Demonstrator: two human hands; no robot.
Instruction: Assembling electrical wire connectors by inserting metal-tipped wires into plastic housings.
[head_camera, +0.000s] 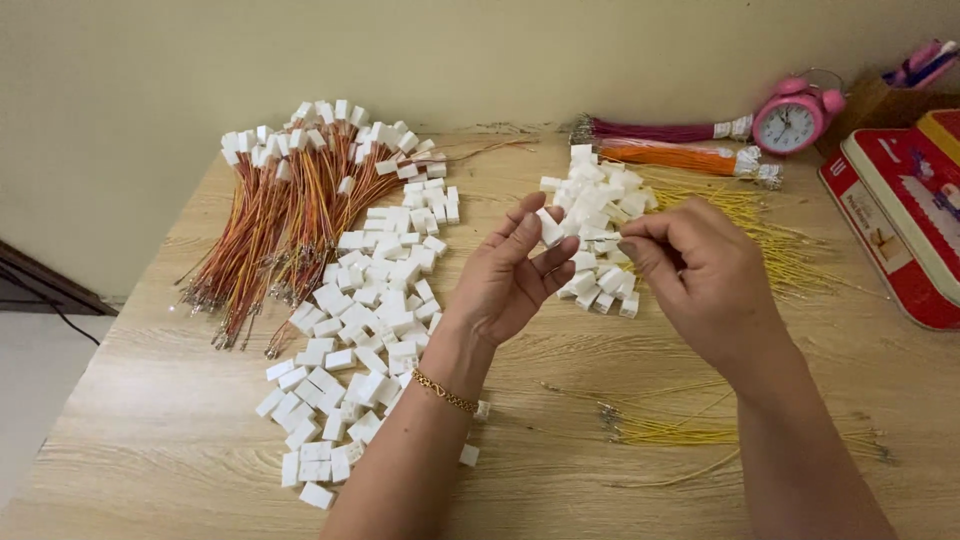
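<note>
My left hand (515, 275) pinches one white plastic connector housing (549, 229) between thumb and fingertips, palm up, lifted off the table so its open end faces my right hand (700, 275). Right hand fingers are closed together at the tips near the housing; probably pinching a thin yellow wire, but I can't tell, it's too fine to see. Just behind both hands sits a small heap of empty housings (600, 225), too many to count, kept near for grabbing. To my left, a bigger spread of white housings (365, 330), dozens, loose on the wooden table (150, 430). Beyond it, a fanned pile of finished harnesses (290, 200), orange and red wires with white plugs, set aside together. Loose yellow wires (780, 245) lie right of my hands, a second bunch (665, 432) near my right forearm. Two tied wire bundles at the back: one magenta (650, 130), one orange (675, 157). One pink alarm clock (792, 118), two red boxes (905, 215) far right.
</note>
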